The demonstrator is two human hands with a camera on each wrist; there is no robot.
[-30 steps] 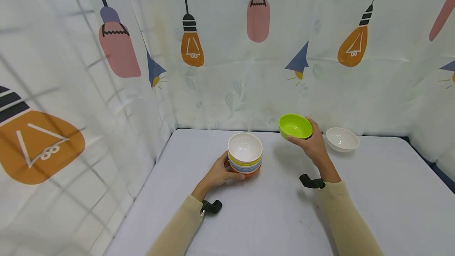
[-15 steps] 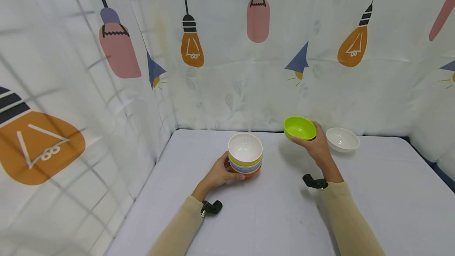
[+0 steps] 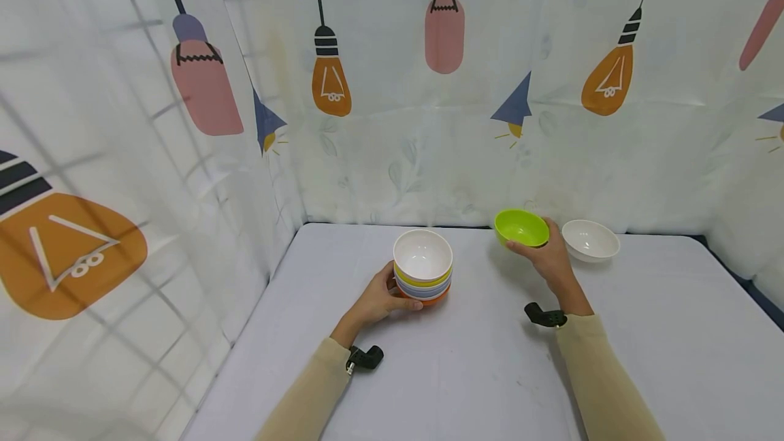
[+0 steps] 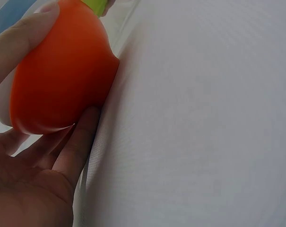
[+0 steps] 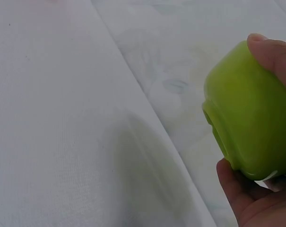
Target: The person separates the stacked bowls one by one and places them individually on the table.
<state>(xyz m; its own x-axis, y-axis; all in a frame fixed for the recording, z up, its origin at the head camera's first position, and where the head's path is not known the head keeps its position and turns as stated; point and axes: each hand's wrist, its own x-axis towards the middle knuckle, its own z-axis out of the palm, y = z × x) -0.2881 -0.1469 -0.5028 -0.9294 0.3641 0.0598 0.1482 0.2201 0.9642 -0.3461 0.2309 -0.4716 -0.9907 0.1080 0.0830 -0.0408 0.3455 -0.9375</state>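
Note:
My left hand [image 3: 376, 298] grips a stack of nested bowls from its left side, near the middle of the table. A white bowl [image 3: 422, 255] tops the stack, a yellow rim [image 3: 422, 282] shows below it, and an orange bowl [image 4: 62, 66] is at the bottom. In the left wrist view, thumb and fingers curve round the stack, whose base is at the tabletop. Farther right, my right hand [image 3: 551, 260] holds a green bowl [image 3: 520, 226] between thumb and fingers, raised above the table. The right wrist view shows its underside, with its shadow on the cloth.
Another white bowl [image 3: 591, 240] stands just right of my right hand, near the table's back edge. White cloth covers the table [image 3: 478, 373]. A curtain [image 3: 380, 155] printed with lamps hangs behind and at the sides.
My right hand has moved right and slightly lower in the head view, carrying the green bowl away from the stack toward the separate white bowl. The left hand and stack stay put.

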